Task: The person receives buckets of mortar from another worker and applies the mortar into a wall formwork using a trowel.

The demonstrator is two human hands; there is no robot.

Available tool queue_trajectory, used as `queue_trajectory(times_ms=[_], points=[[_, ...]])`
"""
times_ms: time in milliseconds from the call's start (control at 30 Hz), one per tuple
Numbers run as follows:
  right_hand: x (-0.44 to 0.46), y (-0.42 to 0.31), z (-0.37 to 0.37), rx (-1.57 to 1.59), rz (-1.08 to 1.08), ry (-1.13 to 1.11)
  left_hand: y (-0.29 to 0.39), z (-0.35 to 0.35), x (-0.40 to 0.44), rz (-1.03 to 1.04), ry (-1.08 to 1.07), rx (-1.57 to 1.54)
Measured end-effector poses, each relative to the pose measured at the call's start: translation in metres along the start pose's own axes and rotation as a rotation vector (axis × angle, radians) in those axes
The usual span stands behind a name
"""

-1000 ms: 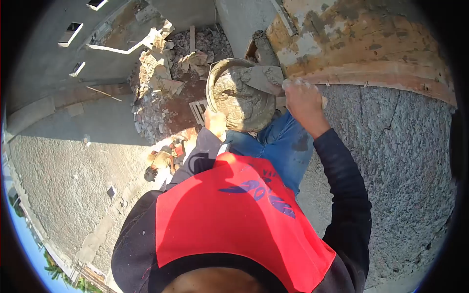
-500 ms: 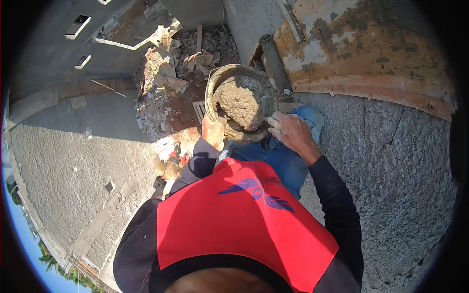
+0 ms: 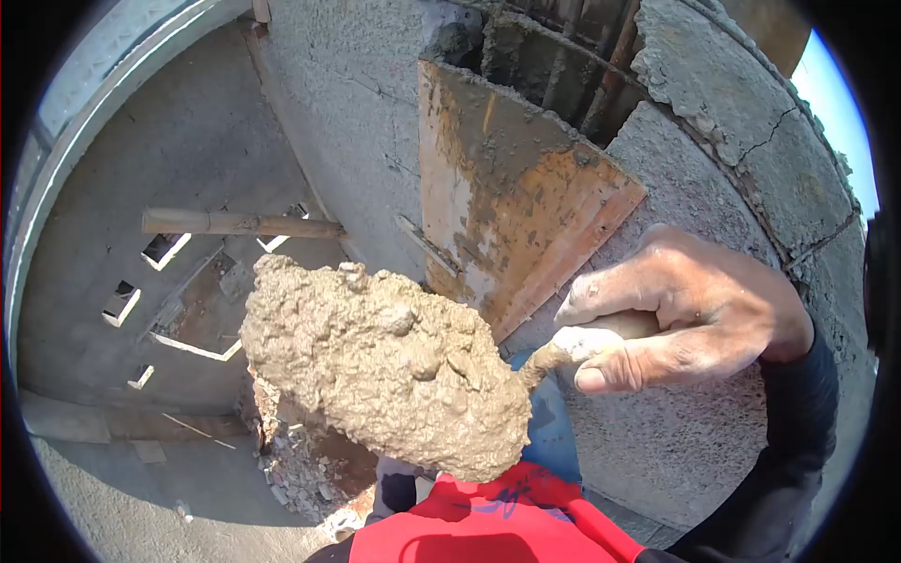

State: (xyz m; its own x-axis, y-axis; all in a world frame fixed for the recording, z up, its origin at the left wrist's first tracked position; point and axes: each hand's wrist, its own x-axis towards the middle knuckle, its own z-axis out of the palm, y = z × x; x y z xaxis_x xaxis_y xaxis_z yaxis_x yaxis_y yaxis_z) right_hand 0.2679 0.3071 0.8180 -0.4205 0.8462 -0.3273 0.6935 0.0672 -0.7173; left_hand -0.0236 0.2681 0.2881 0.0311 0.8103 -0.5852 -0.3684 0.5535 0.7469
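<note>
My right hand (image 3: 690,310) is closed around the pale, mortar-caked handle of a trowel (image 3: 591,343). A large heap of wet mortar (image 3: 389,366) covers the trowel's blade, so only the neck and handle show. The load is raised close to the camera, in front of my red shirt (image 3: 469,530). Beyond my right hand stands a mortar-smeared wooden board (image 3: 511,188) against the wall. My left hand is out of sight, and the bucket cannot be seen either.
Behind the board's top edge is a cavity with upright rusty rebar (image 3: 610,75) and wet mortar. Cracked concrete (image 3: 751,122) borders it on the right. Far below lie rubble (image 3: 305,474) and a wall with small openings. A round pole (image 3: 239,223) crosses at left.
My right hand has lifted the trowel, heaped with mortar, up towards the camera. The view has tilted up to the board and the rebar cavity. My left hand and the bucket have left view.
</note>
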Motion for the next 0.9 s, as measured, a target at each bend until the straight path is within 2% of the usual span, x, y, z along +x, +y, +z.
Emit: queue_trajectory(times_ms=[33, 67, 100, 133, 167, 200, 267, 300, 367, 433, 500, 533, 567, 600, 633, 700, 767, 833, 900], points=[[-0.002, -0.005, -0.023, 0.027, 0.11, -0.007, -0.006, -0.003, 0.005, 0.011, -0.01, 0.031], [-0.005, -0.011, -0.04, 0.022, 0.231, 0.114, -0.002, -0.001, 0.008, -0.004, -0.001, 0.069], [-0.009, -0.017, -0.056, 0.031, 0.349, 0.237, 0.027, 0.017, -0.013, -0.163, 0.085, 0.06], [-0.011, -0.015, -0.073, -0.05, 0.422, 0.325, -0.004, -0.006, 0.005, 0.092, -0.023, 0.177], [-0.014, -0.01, -0.08, -0.042, 0.507, 0.373, -0.004, -0.006, 0.005, 0.358, -0.104, 0.269], [-0.015, -0.008, -0.085, -0.031, 0.592, 0.423, -0.005, -0.007, 0.005, 0.226, -0.06, 0.175], [-0.023, -0.01, -0.074, -0.25, 0.539, 0.534, 0.017, 0.013, -0.007, -0.055, 0.044, -0.128], [-0.023, -0.011, -0.063, -0.35, 0.514, 0.569, -0.011, -0.014, 0.015, -0.048, -0.004, -0.105], [-0.021, -0.012, -0.047, -0.554, 0.442, 0.634, -0.021, -0.023, 0.029, -0.037, -0.003, -0.065], [-0.012, 0.0, -0.044, -0.563, 0.374, 0.47, -0.025, -0.025, 0.026, -0.004, 0.04, -0.079], [0.003, 0.042, -0.004, -0.659, 0.164, 0.481, -0.024, -0.022, 0.023, 0.072, 0.02, -0.09], [0.016, 0.068, 0.028, -0.664, 0.063, 0.553, -0.028, -0.031, 0.028, 0.028, -0.038, -0.026], [0.03, 0.098, 0.061, -0.657, -0.043, 0.607, 0.002, 0.003, 0.002, 0.05, 0.012, -0.131], [0.043, 0.127, 0.091, -0.69, -0.019, 0.558, -0.014, -0.017, 0.012, -0.027, -0.061, -0.129], [0.055, 0.153, 0.123, -0.725, -0.013, 0.513, -0.002, -0.002, 0.001, 0.007, -0.017, -0.11], [0.083, 0.2, 0.175, -0.799, 0.165, 0.195, 0.005, 0.006, -0.011, 0.065, 0.055, -0.068], [0.114, 0.249, 0.225, -0.839, 0.103, 0.123, 0.006, 0.01, -0.014, 0.11, 0.08, 0.079], [0.146, 0.285, 0.281, -0.793, 0.012, 0.241, 0.008, 0.018, -0.015, 0.172, 0.096, 0.205], [0.173, 0.29, 0.321, -0.61, -0.012, 0.115, 0.007, 0.022, -0.02, 0.193, 0.041, 0.223]])
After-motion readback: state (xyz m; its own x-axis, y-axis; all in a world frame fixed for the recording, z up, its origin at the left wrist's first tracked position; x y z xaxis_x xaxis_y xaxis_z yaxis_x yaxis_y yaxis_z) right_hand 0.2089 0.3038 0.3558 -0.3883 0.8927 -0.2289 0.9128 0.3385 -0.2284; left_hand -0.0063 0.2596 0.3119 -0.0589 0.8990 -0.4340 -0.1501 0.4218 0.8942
